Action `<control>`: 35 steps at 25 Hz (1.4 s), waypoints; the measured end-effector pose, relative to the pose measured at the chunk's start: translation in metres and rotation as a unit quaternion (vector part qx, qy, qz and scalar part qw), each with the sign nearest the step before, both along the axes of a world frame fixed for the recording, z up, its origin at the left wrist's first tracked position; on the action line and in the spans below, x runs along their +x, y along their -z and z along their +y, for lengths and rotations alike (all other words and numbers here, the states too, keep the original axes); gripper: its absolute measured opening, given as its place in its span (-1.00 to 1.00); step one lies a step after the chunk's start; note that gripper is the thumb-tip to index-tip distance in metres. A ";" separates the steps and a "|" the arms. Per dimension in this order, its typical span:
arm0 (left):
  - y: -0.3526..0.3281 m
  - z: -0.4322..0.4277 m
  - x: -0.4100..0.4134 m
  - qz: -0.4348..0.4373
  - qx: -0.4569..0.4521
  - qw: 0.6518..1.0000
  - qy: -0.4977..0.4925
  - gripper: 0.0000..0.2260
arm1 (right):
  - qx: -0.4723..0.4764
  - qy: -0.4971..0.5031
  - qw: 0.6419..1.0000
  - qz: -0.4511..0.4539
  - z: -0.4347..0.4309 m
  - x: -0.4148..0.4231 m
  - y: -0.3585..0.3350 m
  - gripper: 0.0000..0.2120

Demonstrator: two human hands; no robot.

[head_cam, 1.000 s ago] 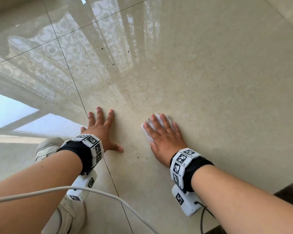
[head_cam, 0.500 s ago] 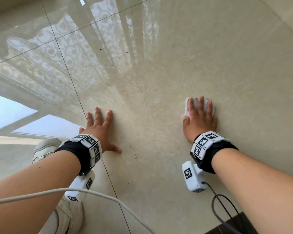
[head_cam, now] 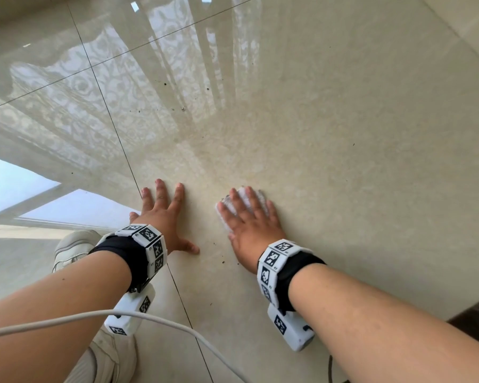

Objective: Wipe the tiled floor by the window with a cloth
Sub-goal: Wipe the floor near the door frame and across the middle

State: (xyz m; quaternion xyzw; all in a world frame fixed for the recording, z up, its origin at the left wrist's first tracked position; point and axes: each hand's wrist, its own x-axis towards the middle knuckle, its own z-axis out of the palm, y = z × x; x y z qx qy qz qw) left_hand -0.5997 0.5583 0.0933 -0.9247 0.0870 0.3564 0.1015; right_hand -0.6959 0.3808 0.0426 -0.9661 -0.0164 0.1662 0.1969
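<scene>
Fingers (head_cam: pixel 253 199): those of the right hand (head_cam: pixel 253 230) are being spread straight over the cloth (head_cam: pixel 224 214); those of the left hand (head_cam: pixel 161 222) are being splayed on bare tile.
Tiled floor (head_cam: pixel 343 134): is being pressed by both palms.
Cloth: is being pinned to the floor under the right hand, near the left thumb.
Dark specks (head_cam: pixel 222 262): are being seen between the hands.

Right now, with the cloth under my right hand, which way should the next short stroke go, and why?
Probably draw the right hand and cloth back toward you and slightly left: dark specks lie on the floor tile just beside the hand's heel. The left hand rests flat nearby, so keep the stroke short.
</scene>
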 end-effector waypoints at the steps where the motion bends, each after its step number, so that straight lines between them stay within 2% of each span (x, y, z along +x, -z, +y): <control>1: -0.005 0.011 -0.002 -0.004 0.006 1.000 -0.003 0.35 | 0.004 -0.025 1.000 -0.005 0.017 -0.002 -0.002 -0.42; 4: -0.011 0.032 0.007 -0.013 0.020 1.000 -0.005 0.34 | 0.010 -0.068 0.998 -0.015 0.051 0.003 -0.003 -0.43; 8: 0.020 0.026 0.017 -0.005 -0.005 1.000 0.019 0.35 | -0.036 -0.050 0.998 0.008 0.044 0.007 0.022 -0.42; 14: 0.051 0.040 0.013 0.009 -0.014 0.999 0.030 0.34 | -0.035 0.091 0.994 0.039 0.011 0.007 0.041 -0.37; 20: 0.062 0.046 0.026 0.013 -0.018 0.998 0.063 0.33 | -0.063 0.207 0.975 0.058 -0.026 0.001 0.059 -0.36; 30: 0.091 0.040 0.054 0.010 -0.009 0.992 0.126 0.35 | -0.070 0.252 0.960 0.095 -0.020 -0.008 0.083 -0.37; 35: 0.099 0.038 0.059 0.013 -0.013 0.985 0.172 0.23 | -0.076 0.257 0.956 0.122 -0.014 -0.011 0.090 -0.36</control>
